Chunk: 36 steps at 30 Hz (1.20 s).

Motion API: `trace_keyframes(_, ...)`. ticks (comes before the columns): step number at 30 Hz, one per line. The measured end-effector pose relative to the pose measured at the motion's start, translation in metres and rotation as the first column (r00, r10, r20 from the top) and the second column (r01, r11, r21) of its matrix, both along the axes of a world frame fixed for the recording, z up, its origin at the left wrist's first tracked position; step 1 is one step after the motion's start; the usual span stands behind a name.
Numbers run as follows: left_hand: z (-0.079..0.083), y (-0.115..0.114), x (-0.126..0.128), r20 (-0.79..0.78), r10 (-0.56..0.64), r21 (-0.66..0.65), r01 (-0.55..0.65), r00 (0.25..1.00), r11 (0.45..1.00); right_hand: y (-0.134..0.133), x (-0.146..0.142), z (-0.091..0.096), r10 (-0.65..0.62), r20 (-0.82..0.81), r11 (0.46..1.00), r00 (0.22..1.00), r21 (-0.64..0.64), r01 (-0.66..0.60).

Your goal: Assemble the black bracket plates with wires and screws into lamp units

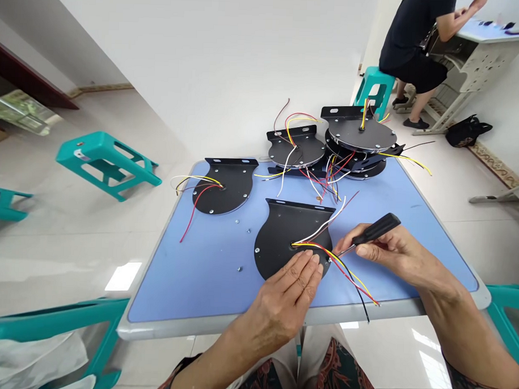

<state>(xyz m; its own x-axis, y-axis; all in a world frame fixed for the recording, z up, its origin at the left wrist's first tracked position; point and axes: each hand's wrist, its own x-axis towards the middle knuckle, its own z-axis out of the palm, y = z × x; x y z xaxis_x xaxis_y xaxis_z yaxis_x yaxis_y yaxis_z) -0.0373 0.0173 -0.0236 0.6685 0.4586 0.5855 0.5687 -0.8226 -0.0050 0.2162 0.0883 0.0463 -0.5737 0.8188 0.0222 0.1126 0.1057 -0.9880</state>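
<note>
A black round metal plate with a straight flanged edge (275,237) lies on the blue table before me. White, red, yellow, black and brown wires (313,244) come out of its centre hole. My left hand (285,297) rests flat on the plate's near side, fingers stretched out. In my right hand (381,250) is a screwdriver with a black handle (377,228). Its thin shaft points down-left to a small screw (330,259) at the plate's right edge; whether the tip touches the screw is hard to see. Another screw (257,250) sits at the left edge.
Several loose screws (240,269) lie left of the plate on the table (188,283). A similar wired plate (225,196) lies at the back left. More plates (359,135) are stacked at the back right. A person (418,47) sits on a stool beyond. Green stools (103,155) stand around.
</note>
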Motion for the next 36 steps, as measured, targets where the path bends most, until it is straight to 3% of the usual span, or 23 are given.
trace_keyframes(18,0.011,-0.001,0.0,-0.053,0.004,0.009,-0.004,0.999,1.0,-0.006,-0.004,0.004,-0.019,0.133,0.99,0.991,0.144,0.0)
trace_keyframes(36,0.011,-0.001,-0.001,-0.061,0.006,-0.019,-0.007,0.998,1.0,-0.007,-0.01,0.002,-0.05,0.189,0.943,0.981,0.332,-0.016)
